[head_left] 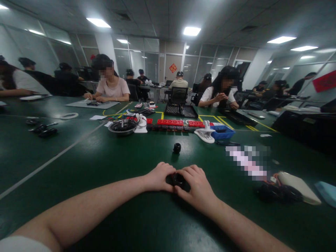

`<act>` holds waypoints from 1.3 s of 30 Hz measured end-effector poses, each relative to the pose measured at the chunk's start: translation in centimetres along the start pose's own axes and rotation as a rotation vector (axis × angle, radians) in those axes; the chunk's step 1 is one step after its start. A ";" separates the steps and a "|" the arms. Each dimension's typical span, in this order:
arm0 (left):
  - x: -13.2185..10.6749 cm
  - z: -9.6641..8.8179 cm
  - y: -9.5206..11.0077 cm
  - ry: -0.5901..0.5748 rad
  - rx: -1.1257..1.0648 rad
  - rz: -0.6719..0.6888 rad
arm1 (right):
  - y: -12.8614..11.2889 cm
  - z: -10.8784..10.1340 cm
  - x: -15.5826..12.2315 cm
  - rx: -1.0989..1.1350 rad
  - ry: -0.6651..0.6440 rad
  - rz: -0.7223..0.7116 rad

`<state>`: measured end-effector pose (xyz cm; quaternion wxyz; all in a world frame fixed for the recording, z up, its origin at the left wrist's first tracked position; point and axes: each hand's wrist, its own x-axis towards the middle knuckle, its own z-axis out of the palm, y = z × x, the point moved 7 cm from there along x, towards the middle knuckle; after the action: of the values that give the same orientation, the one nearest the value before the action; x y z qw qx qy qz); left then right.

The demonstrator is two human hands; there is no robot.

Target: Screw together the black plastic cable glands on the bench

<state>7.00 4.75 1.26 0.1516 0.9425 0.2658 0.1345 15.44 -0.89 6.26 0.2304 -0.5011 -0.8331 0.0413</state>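
Note:
My left hand [160,177] and my right hand [198,185] meet over the green table, both closed around a black round part [179,180]. Its upper side looks like a ring with a dark hollow. Fingers cover its sides, and its exact kind cannot be made out. The left thumb and fingertips press its left edge, while the right fingers and thumb wrap its right edge. Just beyond my hands, a small black ribbed cylinder [177,148] stands upright on the table, touched by neither hand.
Farther back lie a metal bowl of black cables [123,126], red power strips [170,122], white clamps [205,134] and a blue bin [222,132]. Dark items [44,130] are at left; a beige pouch [298,185] and black coil [279,193] at right. Two people sit working across the table.

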 end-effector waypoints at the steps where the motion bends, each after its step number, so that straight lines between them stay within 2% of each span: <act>1: 0.0 0.0 0.0 0.002 0.000 -0.003 | -0.1 0.0 0.0 0.017 -0.017 -0.010; 10: 0.0 -0.4 0.3 -0.010 -0.034 -0.021 | -1.0 0.1 -0.2 0.105 -0.115 -0.123; 21: 0.0 -0.3 0.1 -0.021 -0.046 -0.027 | -0.8 0.1 0.1 0.090 -0.123 -0.132; 25: 0.0 -0.2 0.2 0.003 -0.070 0.005 | -0.9 -0.5 -0.1 0.134 -0.045 -0.152; 30: -0.1 -0.2 -0.1 0.016 -0.061 -0.027 | 0.2 -1.3 -0.3 0.137 0.130 -0.014; 34: -0.1 -0.3 0.0 0.002 -0.046 -0.011 | 0.9 -0.6 -0.4 0.053 0.137 0.112; 39: -0.1 0.0 -0.2 -0.009 -0.028 0.006 | 0.8 0.2 -0.3 -0.036 0.129 0.144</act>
<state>6.82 4.86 1.17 0.1656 0.9417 0.2602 0.1347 16.15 -0.71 5.77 0.2709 -0.5655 -0.7789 0.0103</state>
